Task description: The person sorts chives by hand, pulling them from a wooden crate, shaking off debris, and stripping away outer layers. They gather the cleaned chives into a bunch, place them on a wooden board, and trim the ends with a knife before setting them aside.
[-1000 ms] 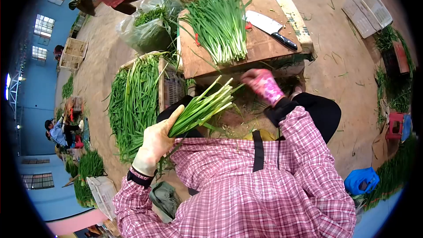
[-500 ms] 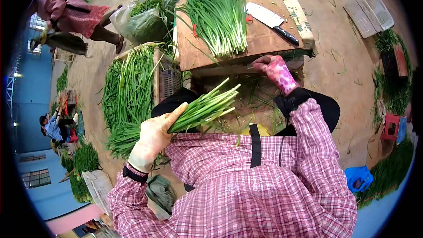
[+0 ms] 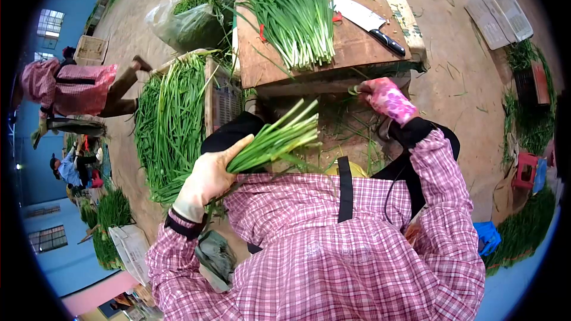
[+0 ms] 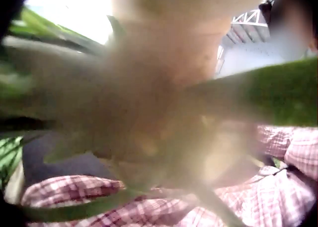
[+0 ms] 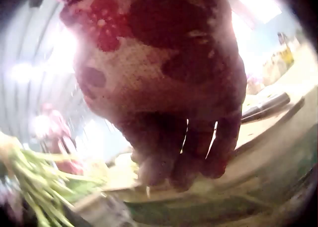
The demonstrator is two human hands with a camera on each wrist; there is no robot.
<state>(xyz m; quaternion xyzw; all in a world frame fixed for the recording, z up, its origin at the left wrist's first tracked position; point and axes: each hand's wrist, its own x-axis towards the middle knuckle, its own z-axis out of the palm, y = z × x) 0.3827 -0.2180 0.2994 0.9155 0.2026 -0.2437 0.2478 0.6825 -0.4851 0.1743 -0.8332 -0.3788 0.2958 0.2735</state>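
Observation:
My gloved left hand [image 3: 208, 181] grips a loose bunch of garlic chives [image 3: 276, 139], its pale stem ends pointing up and right above my lap. In the left wrist view the hand is a close blur with green leaves [image 4: 278, 92] across it. Over the floor by the cutting board's front edge, my right hand [image 3: 389, 100], in a pink floral glove, pinches a small chive scrap at its curled fingertips. The right wrist view shows the back of that hand [image 5: 164, 78] and the bunch [image 5: 39, 182] off to its left.
A chive bundle with red ties [image 3: 297, 18] lies on the wooden board [image 3: 262, 74], a cleaver [image 3: 363, 15] beside it. Left of my knees stands a crate heaped with chives [image 3: 175, 125], with a plastic bag [image 3: 184, 30] behind. A person [image 3: 83, 86] walks at far left.
My right hand has moved away from the bunch, right and slightly up. The left hand keeps its grip, shifting little. The person at the left has walked farther down the view.

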